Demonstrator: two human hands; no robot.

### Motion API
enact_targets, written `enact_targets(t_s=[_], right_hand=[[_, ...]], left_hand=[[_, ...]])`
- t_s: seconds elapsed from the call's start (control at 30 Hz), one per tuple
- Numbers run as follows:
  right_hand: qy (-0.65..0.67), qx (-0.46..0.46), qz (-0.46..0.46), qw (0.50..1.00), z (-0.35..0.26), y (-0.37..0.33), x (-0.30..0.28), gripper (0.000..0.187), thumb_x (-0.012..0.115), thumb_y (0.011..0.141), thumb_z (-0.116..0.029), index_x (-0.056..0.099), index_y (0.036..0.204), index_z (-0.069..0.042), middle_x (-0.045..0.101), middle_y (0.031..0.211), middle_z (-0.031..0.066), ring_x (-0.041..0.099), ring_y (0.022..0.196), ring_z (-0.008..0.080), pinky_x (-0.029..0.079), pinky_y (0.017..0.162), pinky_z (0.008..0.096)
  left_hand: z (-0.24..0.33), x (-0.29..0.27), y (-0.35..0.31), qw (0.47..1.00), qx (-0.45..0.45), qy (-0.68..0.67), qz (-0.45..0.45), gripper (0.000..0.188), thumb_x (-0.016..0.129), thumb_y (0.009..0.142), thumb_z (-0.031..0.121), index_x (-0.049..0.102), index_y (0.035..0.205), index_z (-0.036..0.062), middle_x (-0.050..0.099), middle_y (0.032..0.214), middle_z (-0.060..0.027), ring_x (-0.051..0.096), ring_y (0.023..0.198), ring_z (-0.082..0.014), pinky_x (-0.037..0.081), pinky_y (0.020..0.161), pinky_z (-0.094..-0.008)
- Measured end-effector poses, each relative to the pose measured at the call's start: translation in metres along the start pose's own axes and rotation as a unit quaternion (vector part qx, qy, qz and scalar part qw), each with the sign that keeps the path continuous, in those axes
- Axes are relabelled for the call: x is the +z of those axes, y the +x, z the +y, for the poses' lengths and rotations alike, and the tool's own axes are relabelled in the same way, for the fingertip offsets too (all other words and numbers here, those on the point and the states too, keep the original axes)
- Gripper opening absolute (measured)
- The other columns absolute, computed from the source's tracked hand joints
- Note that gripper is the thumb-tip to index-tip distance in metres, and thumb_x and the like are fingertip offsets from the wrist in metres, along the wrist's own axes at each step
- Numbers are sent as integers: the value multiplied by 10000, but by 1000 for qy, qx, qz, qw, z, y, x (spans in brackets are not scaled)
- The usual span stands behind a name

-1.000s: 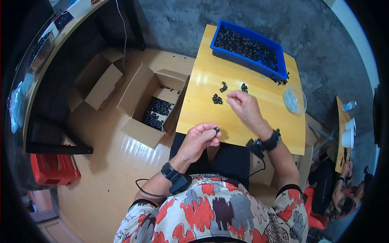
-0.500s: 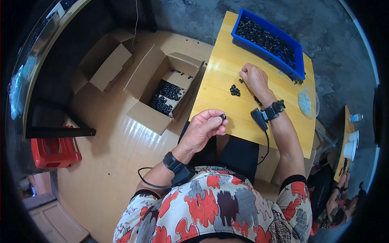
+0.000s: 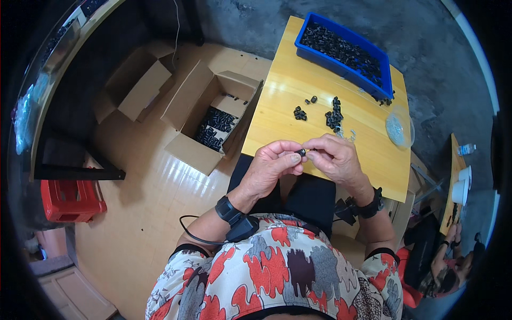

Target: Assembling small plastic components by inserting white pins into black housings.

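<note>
My left hand (image 3: 273, 166) pinches a small black cylindrical part (image 3: 302, 152) between thumb and forefinger, just over the table's near edge. Against that part, my right hand (image 3: 337, 158) has its thumb and fingertips pressed together; whatever they pinch is too small to make out. Beyond the hands, a small cluster of black parts (image 3: 300, 113) lies on the yellow table (image 3: 277, 109), with a couple more loose behind it. To the right runs a longer heap of black parts (image 3: 334, 116). Small clear pieces (image 3: 348, 135) are scattered beside this heap.
A blue bin (image 3: 337, 68) full of black parts stands at the table's far end. A clear round tub (image 3: 409, 130) of small clear pieces sits at the right edge. Left of the table, an open carton (image 3: 188, 100) holds black parts. A co-worker (image 3: 445, 272) sits far right.
My right hand has come back from the far parts to meet my left hand at the black part. The longer heap and clear pieces are now uncovered.
</note>
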State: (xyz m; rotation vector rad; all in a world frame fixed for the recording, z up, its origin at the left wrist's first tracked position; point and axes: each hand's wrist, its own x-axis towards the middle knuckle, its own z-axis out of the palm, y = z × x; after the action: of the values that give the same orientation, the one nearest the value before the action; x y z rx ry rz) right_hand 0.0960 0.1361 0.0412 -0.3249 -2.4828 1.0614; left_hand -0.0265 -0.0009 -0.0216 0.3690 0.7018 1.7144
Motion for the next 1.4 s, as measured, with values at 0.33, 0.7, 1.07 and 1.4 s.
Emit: enact_targets(t_s=[0.33,0.7,1.07,1.4], right_hand=[[-6,46,42,998,-17,-28,-3,193,711,753,-50,629,927,-36,619,713,68,561,551,129,454,514,252],[154,69,95,981,-9,-46,-7,185,701,776,-15,620,942,-20,593,721,-10,506,600,48,430,557,191],[171,56,98,979,-13,-48,0,152,713,772,-24,644,907,-15,648,816,61,589,675,102,478,607,234],[33,-60,59,996,-19,-42,-4,173,706,746,-6,673,914,-29,637,800,85,620,695,181,493,616,266]], left_hand=[[-5,15,-8,999,3,54,1,170,583,897,64,599,1061,22,664,918,-82,636,736,-121,538,682,-250],[-7,21,-13,1000,-24,12,-15,175,583,902,81,599,1071,38,666,928,-92,641,740,-126,547,701,-268],[-9,25,-14,999,-26,-6,-46,162,582,900,71,590,1057,28,655,901,-77,648,759,-130,548,711,-263],[-9,28,-20,986,8,160,-49,218,586,897,56,593,1103,-12,655,969,-73,639,821,-105,537,736,-222]])
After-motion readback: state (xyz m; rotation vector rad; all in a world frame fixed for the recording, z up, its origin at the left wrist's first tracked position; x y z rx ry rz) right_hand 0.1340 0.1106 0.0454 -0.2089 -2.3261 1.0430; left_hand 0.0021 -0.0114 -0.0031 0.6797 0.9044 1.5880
